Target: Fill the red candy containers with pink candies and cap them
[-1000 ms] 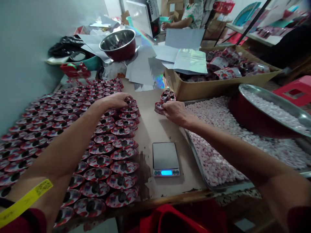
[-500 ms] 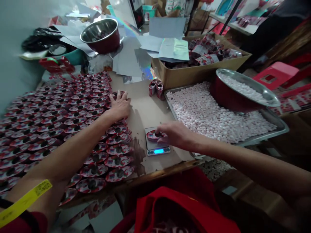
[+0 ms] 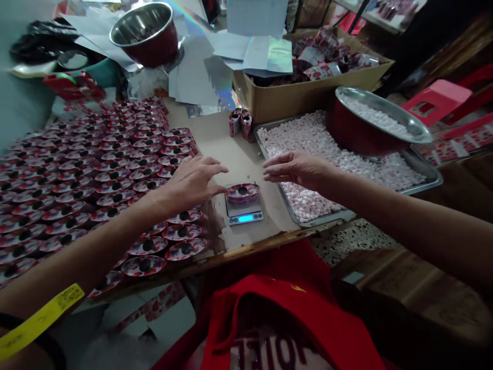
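Note:
A small digital scale [image 3: 244,211] with a lit blue display sits near the table's front edge. A red-and-white round pouch [image 3: 242,192] rests on its platform. My left hand [image 3: 194,179] hovers just left of the pouch, fingers stretched out, holding nothing. My right hand [image 3: 296,168] is open too, over the near corner of a metal tray [image 3: 425,168] filled with small pink-white candies [image 3: 308,140]. Rows of the same round pouches [image 3: 96,169] cover the table's left half.
A red bowl of candies [image 3: 375,122] sits in the tray. Behind it stands a cardboard box of packets [image 3: 311,87]. Two upright pouches [image 3: 239,122] stand by the box. A steel bowl [image 3: 144,33], shiny sheets [image 3: 204,77] and a red stool [image 3: 437,100] lie farther back.
My right hand took a pouch from by the box, set it on the scale and let go, moving right over the tray. My left hand left the rows and came beside the scale.

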The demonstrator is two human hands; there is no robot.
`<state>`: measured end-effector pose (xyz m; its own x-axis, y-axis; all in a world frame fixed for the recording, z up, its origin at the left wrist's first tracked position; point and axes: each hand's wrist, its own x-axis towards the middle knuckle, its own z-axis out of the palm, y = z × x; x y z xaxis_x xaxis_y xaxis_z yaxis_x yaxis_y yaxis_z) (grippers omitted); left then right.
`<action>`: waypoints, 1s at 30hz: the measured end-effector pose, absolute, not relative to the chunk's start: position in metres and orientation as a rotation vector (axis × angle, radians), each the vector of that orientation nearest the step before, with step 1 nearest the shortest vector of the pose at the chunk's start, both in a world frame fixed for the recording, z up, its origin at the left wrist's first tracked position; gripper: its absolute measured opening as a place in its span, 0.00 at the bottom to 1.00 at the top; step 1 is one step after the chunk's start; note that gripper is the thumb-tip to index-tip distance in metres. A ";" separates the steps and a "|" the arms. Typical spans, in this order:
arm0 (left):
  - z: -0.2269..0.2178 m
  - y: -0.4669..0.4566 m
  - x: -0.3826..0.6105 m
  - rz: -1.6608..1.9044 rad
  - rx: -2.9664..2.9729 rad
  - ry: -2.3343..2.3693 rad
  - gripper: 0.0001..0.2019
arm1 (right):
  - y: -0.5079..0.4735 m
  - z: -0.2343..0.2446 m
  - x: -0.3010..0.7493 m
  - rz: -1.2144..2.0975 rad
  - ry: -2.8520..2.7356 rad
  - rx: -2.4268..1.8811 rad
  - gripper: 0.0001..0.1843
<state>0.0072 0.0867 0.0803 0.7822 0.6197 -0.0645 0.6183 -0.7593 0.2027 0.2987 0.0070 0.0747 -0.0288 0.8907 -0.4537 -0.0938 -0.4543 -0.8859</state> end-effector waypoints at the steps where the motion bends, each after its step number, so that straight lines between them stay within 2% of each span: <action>1: 0.077 0.085 0.006 -0.009 2.727 0.964 0.26 | 0.008 0.079 0.289 1.590 -0.997 -1.461 0.06; 6: 0.067 0.081 -0.001 -0.023 2.634 0.986 0.30 | 0.022 0.094 0.257 1.426 -1.503 -1.505 0.08; 14: 0.053 0.085 0.005 -0.086 2.531 1.008 0.34 | 0.038 0.094 0.247 1.527 -1.505 -1.512 0.05; 17: 0.047 0.087 0.006 -0.052 2.490 0.986 0.33 | 0.036 0.096 0.243 1.349 -1.653 -1.541 0.04; 24: 0.046 0.088 0.018 -0.127 2.539 1.010 0.32 | 0.024 0.105 0.222 0.681 -2.369 -1.642 0.16; 27: 0.045 0.088 0.019 -0.168 2.559 1.009 0.30 | 0.024 0.103 0.215 0.559 -2.591 -1.625 0.20; 30: 0.045 0.090 0.017 -0.144 2.521 0.985 0.32 | 0.028 0.102 0.226 0.509 -2.575 -1.697 0.20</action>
<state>0.0173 0.0897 0.0446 0.7424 0.6230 -0.2463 0.6674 -0.6562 0.3521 0.2256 0.0277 0.1016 -0.4103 0.8972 -0.1636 0.8920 0.3574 -0.2768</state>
